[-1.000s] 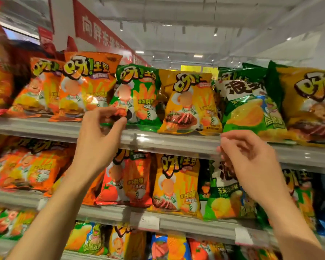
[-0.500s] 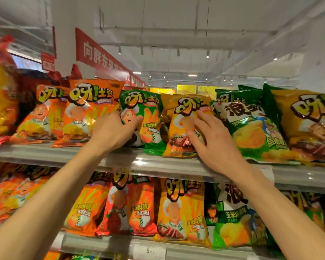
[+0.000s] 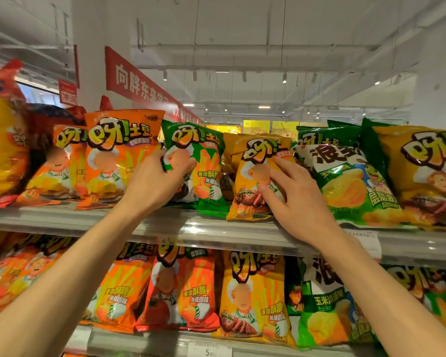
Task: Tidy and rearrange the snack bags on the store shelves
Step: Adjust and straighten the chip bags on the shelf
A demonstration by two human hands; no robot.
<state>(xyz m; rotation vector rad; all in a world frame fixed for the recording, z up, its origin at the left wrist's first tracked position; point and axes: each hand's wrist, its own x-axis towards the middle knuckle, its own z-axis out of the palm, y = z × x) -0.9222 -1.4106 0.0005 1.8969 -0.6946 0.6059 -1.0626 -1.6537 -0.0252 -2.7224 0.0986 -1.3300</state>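
Note:
A row of snack bags stands on the upper shelf. My left hand grips the left side of a green bag, thumb and fingers curled round its edge. My right hand pinches a yellow bag beside it, thumb on its front and fingers spread along its right edge. An orange bag stands just left of my left hand. A green-and-white corn chip bag leans right of my right hand.
More yellow and green bags fill the shelf's right end, and red and yellow bags its left. The lower shelf holds orange, red, yellow and green bags. A red banner hangs above.
Both hands rose from the shelf's front edge to the bags. My left hand closed round the green bag's edge and my right hand took hold of the yellow bag.

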